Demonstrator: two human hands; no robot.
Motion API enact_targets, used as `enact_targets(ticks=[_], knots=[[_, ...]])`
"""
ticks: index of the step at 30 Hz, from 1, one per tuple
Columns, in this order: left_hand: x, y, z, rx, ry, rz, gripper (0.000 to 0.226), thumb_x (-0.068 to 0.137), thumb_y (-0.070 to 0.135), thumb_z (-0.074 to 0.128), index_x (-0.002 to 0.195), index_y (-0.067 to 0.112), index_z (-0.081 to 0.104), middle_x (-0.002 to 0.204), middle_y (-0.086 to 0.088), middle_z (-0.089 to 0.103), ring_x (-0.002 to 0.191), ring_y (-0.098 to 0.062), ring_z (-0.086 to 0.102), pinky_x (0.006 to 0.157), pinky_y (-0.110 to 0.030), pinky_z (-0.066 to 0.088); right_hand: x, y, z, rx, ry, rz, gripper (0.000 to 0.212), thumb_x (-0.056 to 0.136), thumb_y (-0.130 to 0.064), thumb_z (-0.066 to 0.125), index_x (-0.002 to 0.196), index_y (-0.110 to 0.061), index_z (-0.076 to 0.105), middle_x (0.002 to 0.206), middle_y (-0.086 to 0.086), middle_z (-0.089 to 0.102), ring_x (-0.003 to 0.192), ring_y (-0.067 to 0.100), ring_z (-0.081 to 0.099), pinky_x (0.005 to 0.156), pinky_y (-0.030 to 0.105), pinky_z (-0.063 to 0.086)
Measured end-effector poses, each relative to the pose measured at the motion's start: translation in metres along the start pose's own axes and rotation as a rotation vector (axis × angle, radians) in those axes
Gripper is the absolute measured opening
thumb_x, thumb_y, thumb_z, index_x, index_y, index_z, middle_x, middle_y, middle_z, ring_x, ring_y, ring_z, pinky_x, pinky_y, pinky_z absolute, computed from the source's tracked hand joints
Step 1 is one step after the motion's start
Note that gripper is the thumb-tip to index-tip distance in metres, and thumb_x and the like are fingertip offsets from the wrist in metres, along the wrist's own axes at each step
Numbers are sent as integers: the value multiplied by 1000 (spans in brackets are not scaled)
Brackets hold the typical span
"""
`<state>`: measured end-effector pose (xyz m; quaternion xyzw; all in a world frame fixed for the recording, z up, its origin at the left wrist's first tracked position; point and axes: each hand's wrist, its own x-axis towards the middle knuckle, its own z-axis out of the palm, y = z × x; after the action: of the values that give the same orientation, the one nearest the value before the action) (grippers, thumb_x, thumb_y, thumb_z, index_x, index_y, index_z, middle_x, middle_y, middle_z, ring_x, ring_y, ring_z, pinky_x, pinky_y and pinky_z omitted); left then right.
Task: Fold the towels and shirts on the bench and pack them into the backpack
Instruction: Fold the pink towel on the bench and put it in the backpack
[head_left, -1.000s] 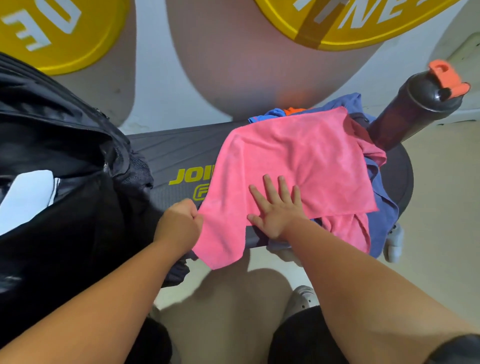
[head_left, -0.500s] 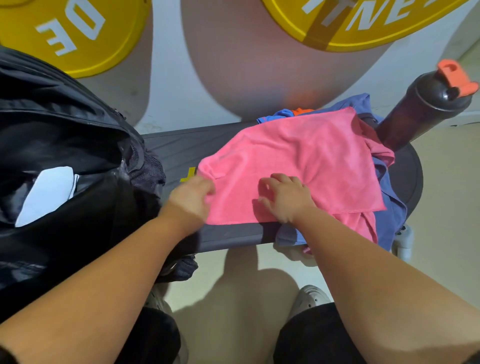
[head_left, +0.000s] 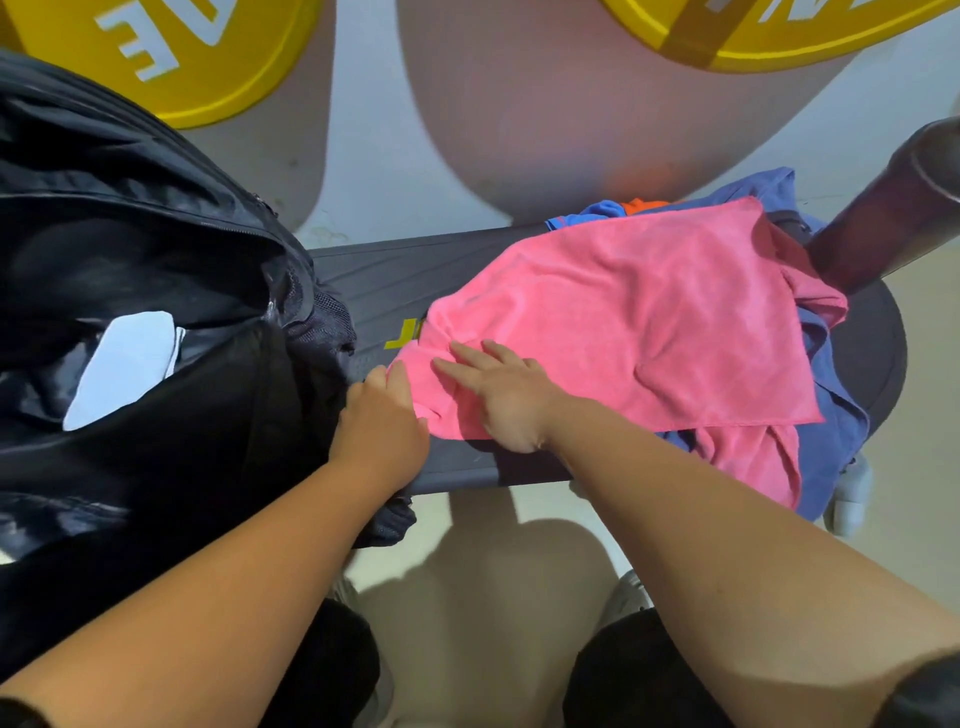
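The pink towel (head_left: 649, 322) lies creased but mostly flat on the right half of the dark bench (head_left: 395, 270). It is draped over a blue shirt (head_left: 836, 415) that shows past its far and right edges. The left hand (head_left: 382, 421) has its grip pinched on the towel's near-left edge, thumb on top, and the right hand (head_left: 506, 400) just beside it has its grip spread, fingers flat on the cloth. The black backpack (head_left: 156, 260) gapes open at the left.
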<state>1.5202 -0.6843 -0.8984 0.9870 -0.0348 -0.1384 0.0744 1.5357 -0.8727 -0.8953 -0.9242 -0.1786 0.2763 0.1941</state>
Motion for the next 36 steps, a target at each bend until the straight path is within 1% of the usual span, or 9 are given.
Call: enact_targets(ticks=[5, 10, 15, 17, 20, 24, 27, 32, 36], knots=[[8, 5, -1, -254, 32, 17, 37, 87, 14, 56, 122, 12, 68, 123, -13, 66, 115, -40, 55, 97, -45, 47, 7, 6, 5, -41, -18, 20, 73, 96, -18, 44, 160, -32, 13, 167, -13, 8, 154, 22, 4, 119, 50, 13], [7, 3, -1, -229, 141, 396, 38, 79, 12, 47, 103, 12, 77, 101, -9, 75, 95, -35, 68, 84, -44, 56, 6, 8, 0, 168, 145, 46, 65, 96, -26, 50, 153, -45, 27, 155, 3, 31, 143, 28, 28, 115, 47, 22], [-3, -2, 13, 4, -112, 625, 56, 84, 18, 30, 123, 13, 69, 127, -6, 68, 120, -30, 60, 101, -45, 49, 3, 7, -9, -71, 85, -13, 66, 88, -34, 63, 147, -47, 38, 166, -7, 10, 148, 27, 14, 112, 50, 21], [-10, -1, 11, -55, -80, 580, 47, 85, 13, 41, 124, 14, 69, 128, -5, 66, 121, -29, 59, 102, -42, 49, 5, 8, -4, -170, 74, -1, 62, 89, -35, 61, 148, -39, 41, 163, -10, 19, 143, 29, 22, 105, 47, 28], [-15, -1, 1, -167, 75, 455, 39, 77, 15, 62, 115, 17, 68, 115, -6, 65, 102, -32, 60, 86, -43, 54, 4, 11, 1, -194, 208, 41, 46, 94, -30, 53, 140, -31, 54, 150, -10, 41, 128, 28, 38, 95, 41, 33], [-6, -4, 2, -125, 144, 268, 66, 70, 36, 71, 129, 10, 57, 121, -12, 60, 104, -39, 58, 86, -51, 51, -2, 17, -7, -69, 395, 66, 41, 87, -31, 43, 112, -19, 74, 118, 3, 63, 104, 35, 55, 84, 42, 49], [1, -3, 11, -188, 67, 237, 67, 73, 46, 64, 128, 8, 60, 117, -14, 63, 104, -40, 60, 90, -51, 50, -11, 26, -14, -29, 408, 152, 38, 90, -33, 46, 104, -13, 76, 106, 12, 65, 99, 39, 61, 79, 41, 51], [2, 14, 7, -379, -41, 153, 11, 79, 20, 67, 88, 18, 71, 87, -4, 64, 82, -29, 62, 78, -42, 52, -20, 42, -16, -48, 282, 463, 47, 97, -52, 45, 114, -16, 70, 115, 16, 65, 106, 36, 62, 74, 34, 39], [-9, 21, 2, -457, -19, 200, 16, 70, 31, 60, 76, 20, 70, 75, 2, 62, 72, -23, 60, 71, -38, 52, -26, 26, -23, -37, 432, 322, 53, 82, -67, 61, 102, -18, 67, 99, 6, 57, 89, 28, 56, 75, 36, 44]])
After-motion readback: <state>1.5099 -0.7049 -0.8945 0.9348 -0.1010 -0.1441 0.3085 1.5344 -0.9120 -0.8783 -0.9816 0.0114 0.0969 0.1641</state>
